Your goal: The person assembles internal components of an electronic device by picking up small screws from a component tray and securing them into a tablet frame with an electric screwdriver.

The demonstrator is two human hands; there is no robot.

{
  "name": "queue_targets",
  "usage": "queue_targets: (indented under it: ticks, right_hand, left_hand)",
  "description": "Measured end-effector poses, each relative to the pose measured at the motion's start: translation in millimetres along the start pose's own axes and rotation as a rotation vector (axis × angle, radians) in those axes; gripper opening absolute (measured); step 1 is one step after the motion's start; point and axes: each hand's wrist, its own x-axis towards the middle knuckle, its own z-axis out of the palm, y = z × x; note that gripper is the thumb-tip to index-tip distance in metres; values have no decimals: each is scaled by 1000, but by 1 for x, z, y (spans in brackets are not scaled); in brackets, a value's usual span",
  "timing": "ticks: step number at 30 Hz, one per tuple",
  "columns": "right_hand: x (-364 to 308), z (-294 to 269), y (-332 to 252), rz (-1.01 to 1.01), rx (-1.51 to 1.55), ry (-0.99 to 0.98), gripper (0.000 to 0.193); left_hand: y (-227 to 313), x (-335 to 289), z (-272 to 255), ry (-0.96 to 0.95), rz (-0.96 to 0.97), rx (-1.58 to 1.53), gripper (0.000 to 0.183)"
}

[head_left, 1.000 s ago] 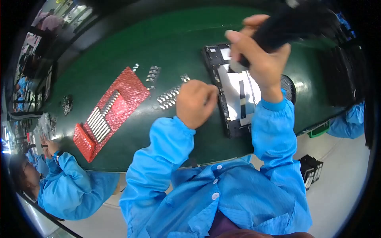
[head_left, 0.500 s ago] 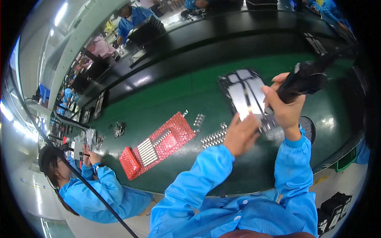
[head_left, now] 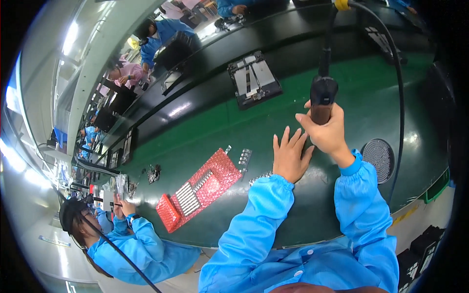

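My right hand (head_left: 328,131) is wrapped round the grip of a black corded power screwdriver (head_left: 323,95), held upright over the bench with its cable rising away behind it. Fingers spread, my left hand (head_left: 292,155) hovers over or rests on the green bench top; I cannot tell which. It holds nothing. Small metal parts (head_left: 260,178) are partly covered by my left sleeve. Farther off, a black-framed device with pale panels (head_left: 253,80) lies at the edge of the dark conveyor strip, out of reach of both hands.
A red bubble-wrap sheet (head_left: 225,171) carries a row of silver strips (head_left: 188,199). A round black dish (head_left: 378,160) stands right of my right arm. A black cable (head_left: 401,93) hangs down the right side. A co-worker in blue (head_left: 139,249) sits at left.
The black-framed device has gone from under my hands to the conveyor edge, farther off and left. My left hand has come off it and spread. The screwdriver has swung upright.
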Motion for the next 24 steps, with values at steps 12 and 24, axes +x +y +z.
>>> queue_targets:
  ticks: [12,24]
  right_hand:
    - [-5,0,28,125,21,51,24]
    - [-4,-2,19,140,47,-1,29]
  left_hand:
    - [-4,3,-1,-5,59,-199,27]
    - [27,1,-107,529,65,-578,20]
